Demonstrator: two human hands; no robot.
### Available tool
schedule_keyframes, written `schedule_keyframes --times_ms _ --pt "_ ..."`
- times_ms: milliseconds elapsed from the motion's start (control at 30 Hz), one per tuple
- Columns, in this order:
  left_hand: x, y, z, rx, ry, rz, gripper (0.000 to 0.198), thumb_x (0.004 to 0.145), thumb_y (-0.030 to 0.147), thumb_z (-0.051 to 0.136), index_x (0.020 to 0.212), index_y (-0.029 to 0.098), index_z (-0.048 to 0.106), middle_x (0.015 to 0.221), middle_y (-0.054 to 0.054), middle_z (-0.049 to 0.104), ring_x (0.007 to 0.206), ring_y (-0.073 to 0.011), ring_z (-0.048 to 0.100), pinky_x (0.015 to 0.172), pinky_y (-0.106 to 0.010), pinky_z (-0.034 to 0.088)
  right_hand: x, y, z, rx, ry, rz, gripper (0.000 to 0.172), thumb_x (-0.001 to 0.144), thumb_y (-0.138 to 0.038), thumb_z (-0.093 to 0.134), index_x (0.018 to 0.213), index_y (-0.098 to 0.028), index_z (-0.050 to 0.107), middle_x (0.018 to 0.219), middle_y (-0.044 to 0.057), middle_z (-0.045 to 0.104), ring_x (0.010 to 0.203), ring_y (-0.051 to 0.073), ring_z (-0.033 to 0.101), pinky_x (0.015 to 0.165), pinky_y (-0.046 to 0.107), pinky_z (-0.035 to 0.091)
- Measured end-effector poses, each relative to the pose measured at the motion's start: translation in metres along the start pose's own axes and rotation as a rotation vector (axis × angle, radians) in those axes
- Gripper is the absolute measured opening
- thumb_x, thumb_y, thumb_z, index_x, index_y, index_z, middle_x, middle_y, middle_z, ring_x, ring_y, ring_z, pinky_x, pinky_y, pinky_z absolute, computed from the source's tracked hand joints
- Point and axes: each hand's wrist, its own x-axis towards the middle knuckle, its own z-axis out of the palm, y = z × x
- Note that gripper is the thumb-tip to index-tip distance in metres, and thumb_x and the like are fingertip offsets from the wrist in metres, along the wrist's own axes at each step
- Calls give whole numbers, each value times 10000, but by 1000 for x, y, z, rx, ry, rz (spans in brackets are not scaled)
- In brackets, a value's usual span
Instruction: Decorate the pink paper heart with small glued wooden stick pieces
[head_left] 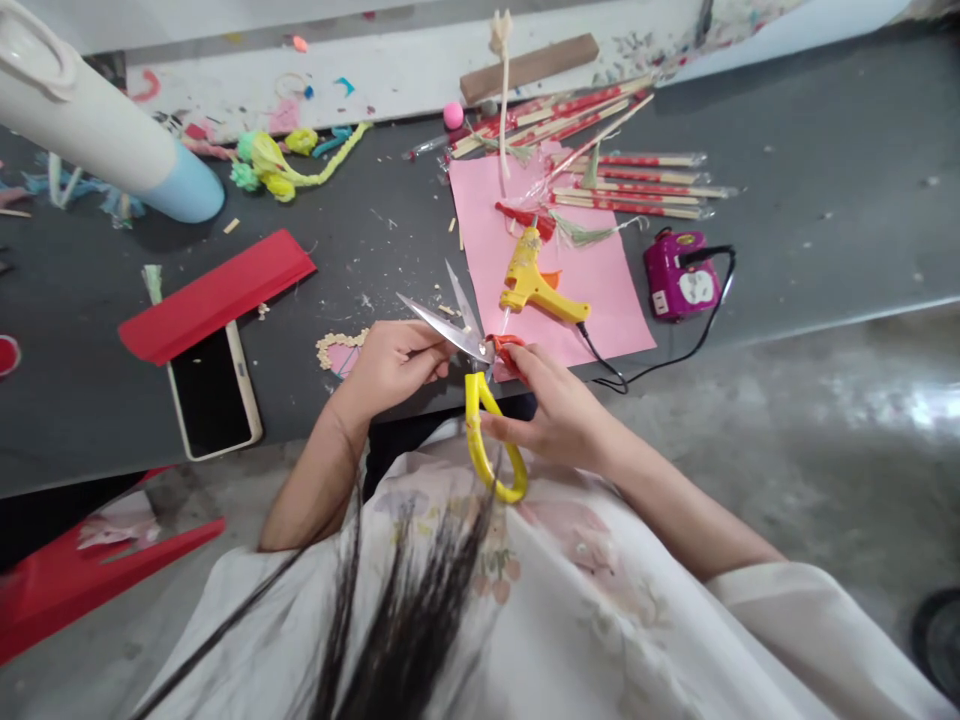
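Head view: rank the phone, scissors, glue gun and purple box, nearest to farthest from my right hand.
From your right hand:
1. Scissors, in its grip
2. Glue gun, beyond it
3. Purple box, to the right
4. Phone, far left

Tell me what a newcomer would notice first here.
Probably the yellow-handled scissors first, blades open, between the left hand and right hand. Just beyond, a yellow glue gun lies on pink paper; right of that paper stands a vivid purple box.
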Motion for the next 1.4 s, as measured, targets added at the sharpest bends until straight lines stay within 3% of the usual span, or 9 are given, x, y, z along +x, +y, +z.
schedule_keyframes --times_ms 300,533,700,867,967,1067,1200,1333,1400 --pt "2 12 3 81 -27 -14 239 793 168 555 574 163 650 519 43 640 437 -52 555 464 -140 405 -12 4 3 23 134 -145 516 770 -460 724 1146 -173 519 1100 131 617 1045 281 594 910 444 502" --pt "1 17 -2 71 -49 6 208 805 199 567 635 175 686 511 42 634 423 -61 545 462 -152 417 -11 2 4 32 98 -65 539 739 -487 738 1133 -189 522 1077 115 620 992 275 603 872 440 510" --pt "-6 10 -1 8 7 -12 206 859 284 600 743 170 727 567 26 662 446 -68 561 462 -161 433 -7 2 5 37 66 -37 527 720 -506 734 1094 -196 531 1066 102 618 973 267 599 872 444 502" --pt "-17 0 14 -294 286 -49 419 840 511 677 1116 197 696 893 -57 744 765 -163 703 722 -291 582 -1 0 1 95 92 -20 526 715 -561 716 1059 -206 538 993 77 612 865 232 586 775 407 504" --pt "-23 -1 27 -509 237 -19 620 774 603 714 1274 257 599 1146 -97 707 1039 -226 689 897 -367 576 5 -2 0 162 131 -28 526 715 -596 706 1024 -204 540 930 59 594 800 212 567 716 387 496" --pt "-29 6 38 -551 153 14 782 719 684 711 1358 275 520 1355 -125 601 1247 -285 588 987 -396 543 14 -2 2 260 145 -61 519 748 -590 682 1067 -204 543 940 59 584 820 210 569 735 391 507" --pt "-37 30 36 -327 373 61 753 816 690 598 1414 255 452 1427 -138 525 1298 -287 532 1024 -416 512 27 -2 8 390 134 -76 552 750 -620 673 1087 -201 548 980 70 598 890 227 580 787 407 519" --pt "-43 64 25 309 716 219 445 915 391 552 1340 262 533 1231 -98 613 1098 -262 584 910 -462 521 40 -6 14 422 106 -121 487 822 -586 607 1102 -193 540 994 61 620 876 208 602 759 369 535" --pt "-41 80 20 518 658 339 347 909 267 501 1244 285 591 1108 -72 668 1007 -243 601 908 -459 503 47 -9 16 285 88 -197 388 881 -511 549 1085 -181 539 941 53 637 824 191 613 704 335 541"
